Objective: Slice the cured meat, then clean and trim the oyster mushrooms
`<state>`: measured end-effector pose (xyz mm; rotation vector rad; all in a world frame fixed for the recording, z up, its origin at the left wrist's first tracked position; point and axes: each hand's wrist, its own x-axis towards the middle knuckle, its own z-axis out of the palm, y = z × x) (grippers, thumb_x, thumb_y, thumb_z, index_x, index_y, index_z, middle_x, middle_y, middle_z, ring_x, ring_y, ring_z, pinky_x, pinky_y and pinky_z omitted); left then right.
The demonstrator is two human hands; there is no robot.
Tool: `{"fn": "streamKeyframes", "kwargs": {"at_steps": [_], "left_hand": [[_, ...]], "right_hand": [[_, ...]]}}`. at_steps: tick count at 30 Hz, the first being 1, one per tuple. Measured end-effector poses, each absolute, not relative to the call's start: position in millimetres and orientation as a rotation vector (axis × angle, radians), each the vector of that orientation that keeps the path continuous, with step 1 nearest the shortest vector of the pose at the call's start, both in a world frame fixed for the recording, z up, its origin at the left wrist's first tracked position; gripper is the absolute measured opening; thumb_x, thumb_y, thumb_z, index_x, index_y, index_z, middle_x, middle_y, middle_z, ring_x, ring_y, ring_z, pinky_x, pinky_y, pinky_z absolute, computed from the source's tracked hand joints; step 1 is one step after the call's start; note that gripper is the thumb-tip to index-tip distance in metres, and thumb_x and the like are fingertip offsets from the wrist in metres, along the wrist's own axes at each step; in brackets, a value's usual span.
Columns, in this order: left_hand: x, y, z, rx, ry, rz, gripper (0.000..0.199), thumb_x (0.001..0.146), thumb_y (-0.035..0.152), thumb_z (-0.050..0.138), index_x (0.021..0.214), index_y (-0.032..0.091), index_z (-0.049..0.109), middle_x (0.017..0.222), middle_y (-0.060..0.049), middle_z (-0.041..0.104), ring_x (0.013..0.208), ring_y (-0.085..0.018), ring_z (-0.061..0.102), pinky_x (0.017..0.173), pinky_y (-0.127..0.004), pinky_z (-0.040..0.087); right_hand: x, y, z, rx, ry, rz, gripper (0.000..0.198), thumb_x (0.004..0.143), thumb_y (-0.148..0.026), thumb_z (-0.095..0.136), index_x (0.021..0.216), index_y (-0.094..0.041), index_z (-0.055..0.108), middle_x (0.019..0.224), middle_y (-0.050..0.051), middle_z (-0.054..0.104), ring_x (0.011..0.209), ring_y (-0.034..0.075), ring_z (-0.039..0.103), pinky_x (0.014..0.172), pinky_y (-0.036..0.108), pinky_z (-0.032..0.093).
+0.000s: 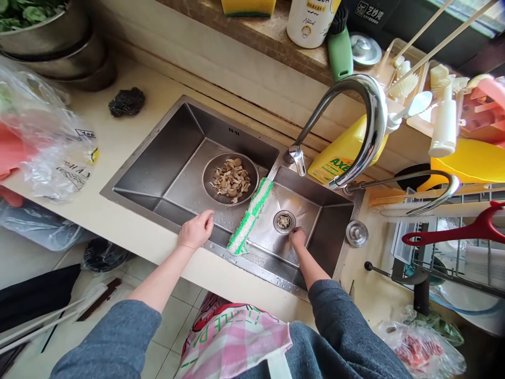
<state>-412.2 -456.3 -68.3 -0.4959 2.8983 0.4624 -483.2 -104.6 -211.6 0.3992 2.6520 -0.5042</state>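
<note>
My left hand [196, 230], its fingers curled closed, hovers over the front edge of the left basin with nothing visible in it. My right hand [298, 238] is down in the right basin, fingers pinched at the rim of the sink strainer [284, 222]; the fingertips are partly hidden. Pale scraps lie in the strainer. Inside the left basin stands a round metal bowl [206, 185] of torn mushrooms [232, 180]. A green-and-white cloth [250, 218] is draped over the divider between the basins.
A chrome faucet [376, 110] arches over the right basin, beside a yellow detergent bottle [339, 152]. A drain plug [357, 233] and dish rack [457, 263] are on the right. Black scrubber [127, 101], plastic bag [59, 142] and stacked pots [59, 52] occupy the left counter.
</note>
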Motion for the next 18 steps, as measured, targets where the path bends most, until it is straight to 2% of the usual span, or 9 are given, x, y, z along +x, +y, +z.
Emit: {"fn": "streamKeyframes", "kwargs": {"at_steps": [2, 7, 9, 13, 18], "left_hand": [[-412, -456, -67, -0.503, 2.890, 0.457, 0.033, 0.084, 0.031, 0.039, 0.110, 0.023, 0.059, 0.092, -0.003, 0.069, 0.073, -0.018, 0.063, 0.063, -0.025, 0.043], [-414, -454, -63, -0.515, 2.859, 0.434, 0.033, 0.084, 0.031, 0.039, 0.110, 0.024, 0.059, 0.093, -0.002, 0.069, 0.073, -0.017, 0.063, 0.063, -0.024, 0.043], [-414, -454, -63, -0.519, 2.866, 0.426, 0.033, 0.084, 0.031, 0.039, 0.109, 0.024, 0.059, 0.094, -0.002, 0.069, 0.073, -0.017, 0.064, 0.062, -0.024, 0.043], [-413, -454, -65, -0.511, 2.879, 0.420, 0.032, 0.085, 0.030, 0.040, 0.109, 0.023, 0.059, 0.093, -0.002, 0.070, 0.073, -0.017, 0.064, 0.063, -0.024, 0.043], [-413, -455, -67, -0.513, 2.899, 0.419, 0.032, 0.085, 0.030, 0.040, 0.108, 0.022, 0.060, 0.094, -0.003, 0.070, 0.072, -0.016, 0.064, 0.064, -0.023, 0.043]], "right_hand": [[-482, -110, -213, 0.323, 2.605, -0.501, 0.031, 0.074, -0.014, 0.045, 0.101, -0.015, 0.061, 0.089, 0.009, 0.068, 0.082, 0.020, 0.063, 0.075, 0.028, 0.047], [-506, -121, -209, 0.141, 2.559, -0.439, 0.034, 0.084, -0.021, 0.038, 0.114, -0.018, 0.055, 0.107, 0.006, 0.065, 0.096, 0.016, 0.060, 0.081, 0.024, 0.045], [-517, -117, -203, 0.088, 2.528, -0.363, 0.032, 0.085, -0.021, 0.040, 0.111, -0.019, 0.058, 0.109, 0.007, 0.065, 0.099, 0.018, 0.059, 0.084, 0.027, 0.044], [-528, -110, -196, 0.035, 2.430, -0.193, 0.025, 0.080, -0.024, 0.053, 0.100, -0.014, 0.065, 0.100, 0.014, 0.067, 0.096, 0.024, 0.061, 0.085, 0.035, 0.044], [-529, -118, -198, 0.018, 2.378, -0.090, 0.036, 0.080, -0.035, 0.057, 0.106, -0.011, 0.062, 0.101, 0.017, 0.067, 0.098, 0.025, 0.061, 0.085, 0.037, 0.044]]}}
